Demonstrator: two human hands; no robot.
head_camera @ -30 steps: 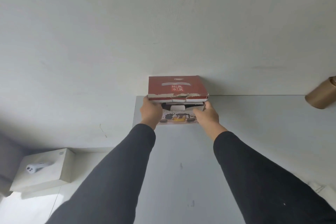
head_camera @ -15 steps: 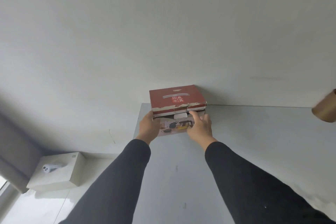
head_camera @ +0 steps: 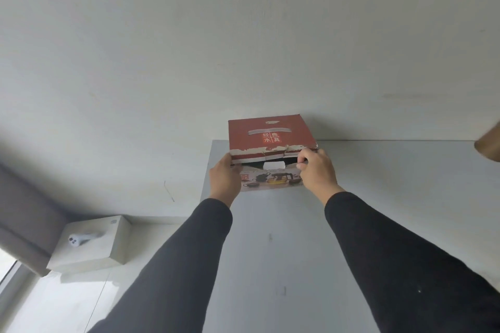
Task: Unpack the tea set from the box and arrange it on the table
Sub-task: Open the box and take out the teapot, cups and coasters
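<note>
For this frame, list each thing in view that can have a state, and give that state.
Tea set box: on the table, at its far edge by the wall; torn front flap partly open, something white showing in the gap.
Left hand: gripping the box's left front corner.
Right hand: fingers curled on the flap's right end.
Table: holds the box.
White box: closed, a small white device on top.
</note>
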